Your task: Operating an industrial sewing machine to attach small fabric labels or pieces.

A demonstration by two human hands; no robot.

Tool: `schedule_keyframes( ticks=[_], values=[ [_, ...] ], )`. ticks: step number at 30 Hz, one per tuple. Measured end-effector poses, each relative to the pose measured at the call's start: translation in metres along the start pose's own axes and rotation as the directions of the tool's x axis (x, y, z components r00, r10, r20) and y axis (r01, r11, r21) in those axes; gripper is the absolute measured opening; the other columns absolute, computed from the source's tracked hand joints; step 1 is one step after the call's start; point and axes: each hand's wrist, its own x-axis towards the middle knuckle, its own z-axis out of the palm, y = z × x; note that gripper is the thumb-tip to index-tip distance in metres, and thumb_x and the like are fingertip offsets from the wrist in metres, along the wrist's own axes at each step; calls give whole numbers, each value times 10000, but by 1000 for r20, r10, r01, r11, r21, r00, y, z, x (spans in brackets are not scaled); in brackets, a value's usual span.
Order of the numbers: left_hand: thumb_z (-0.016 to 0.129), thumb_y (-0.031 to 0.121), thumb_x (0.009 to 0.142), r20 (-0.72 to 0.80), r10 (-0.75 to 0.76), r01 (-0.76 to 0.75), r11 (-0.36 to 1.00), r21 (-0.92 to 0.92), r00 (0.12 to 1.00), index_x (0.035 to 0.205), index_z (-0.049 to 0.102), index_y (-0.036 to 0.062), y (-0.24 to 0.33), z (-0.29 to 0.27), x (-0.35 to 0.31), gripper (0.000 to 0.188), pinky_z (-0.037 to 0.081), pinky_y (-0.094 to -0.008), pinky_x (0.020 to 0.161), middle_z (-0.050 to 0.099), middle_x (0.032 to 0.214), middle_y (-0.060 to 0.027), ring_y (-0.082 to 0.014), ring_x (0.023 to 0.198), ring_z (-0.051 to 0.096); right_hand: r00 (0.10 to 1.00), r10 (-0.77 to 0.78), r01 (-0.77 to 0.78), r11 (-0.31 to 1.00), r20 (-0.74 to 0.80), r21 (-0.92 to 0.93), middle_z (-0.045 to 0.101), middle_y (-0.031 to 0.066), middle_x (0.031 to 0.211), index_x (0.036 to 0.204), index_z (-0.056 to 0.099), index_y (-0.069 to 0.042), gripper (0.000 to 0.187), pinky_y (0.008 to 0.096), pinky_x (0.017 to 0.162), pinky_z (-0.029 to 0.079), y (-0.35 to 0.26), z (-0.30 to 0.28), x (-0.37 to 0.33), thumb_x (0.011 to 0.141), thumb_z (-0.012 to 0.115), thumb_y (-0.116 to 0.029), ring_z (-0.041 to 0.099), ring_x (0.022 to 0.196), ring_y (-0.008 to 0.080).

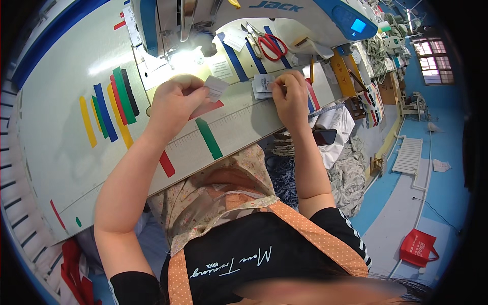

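My left hand (176, 105) pinches a small white fabric label (217, 88) between thumb and fingers, just in front of the lit needle area of a sewing machine (325, 18). To its right, my right hand (292, 99) has its fingers closed at the edge of some small white printed labels (262, 84) lying by the machine bed. How many labels are in that stack I cannot tell. A red strip (207, 109) lies under the left label, and a green strip (209, 138) rests on the table between my forearms.
Coloured tape strips (116, 104) lie on the white table (56, 147) at left. Red-handled scissors (272, 47) lie on the machine bed beside blue strips (233, 57). A dark phone (324, 137) sits on white cloth past my right forearm. A red bag (418, 247) stands on the floor.
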Motion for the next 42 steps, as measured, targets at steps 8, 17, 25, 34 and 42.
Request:
schedule_keyframes(
  ticks=[8,17,25,34,42],
  values=[
    [636,135,820,-3,18,-18,1000,3,1000,918,677,-42,-1,-1,0,207,494,-224,695,683,818,-107,-122,731,627,1000,21,-21,999,15,35,563,93,860,794,569,20,106,293,617,465,1,-1,2,764,670,16,546,687,195],
    [635,125,813,8,10,-9,998,-64,1000,918,673,-57,0,0,-1,213,502,-222,671,685,815,-116,-126,722,650,999,49,-48,998,-18,46,568,94,875,799,581,23,103,292,634,475,1,2,-1,765,677,10,557,691,183],
    [626,126,818,13,22,-21,998,-55,1000,915,672,-60,-1,0,-1,214,506,-231,658,687,796,-118,-128,716,654,998,33,-33,999,58,6,562,95,870,801,582,24,105,293,622,478,-1,-2,3,752,675,26,550,680,194],
    [628,143,817,8,66,-66,998,0,998,913,674,-56,-5,-1,0,226,508,-246,667,690,798,-134,-147,711,657,997,-73,73,997,5,-35,566,91,869,804,584,14,126,278,593,458,3,2,2,730,685,22,549,684,206],
    [629,145,819,7,57,-57,998,9,998,920,677,-52,-4,-1,1,227,514,-250,669,695,810,-138,-158,713,666,998,41,-43,998,56,43,577,68,897,835,599,15,114,264,613,465,-1,-1,2,755,680,8,553,714,158]
  ],
)
